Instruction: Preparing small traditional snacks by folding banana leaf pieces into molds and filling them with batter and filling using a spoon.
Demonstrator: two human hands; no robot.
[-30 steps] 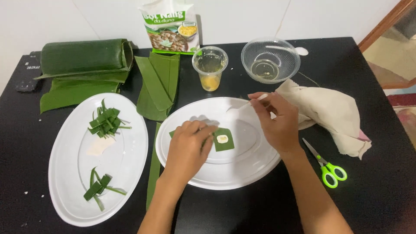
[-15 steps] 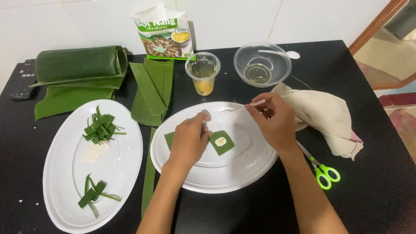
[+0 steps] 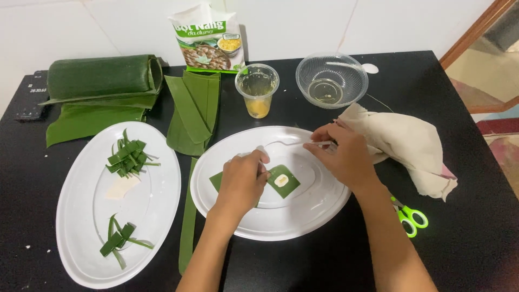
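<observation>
1. One leaf square (image 3: 283,180) with a pale dab lies on the middle plate (image 3: 303,227).
2. Left hand (image 3: 243,181), fingers curled, presses its edge.
3. Right hand (image 3: 346,157) pinches a white spoon (image 3: 294,144).
4. Two plates; one cup (image 3: 257,90), one bowl (image 3: 331,80), one cloth (image 3: 411,143).

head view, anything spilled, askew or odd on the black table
Nothing is spilled. Small white specks dot the black table at its front corners. A long green leaf strip lies half tucked under the oval white plate. The green-handled scissors lie partly hidden behind the right forearm.
</observation>
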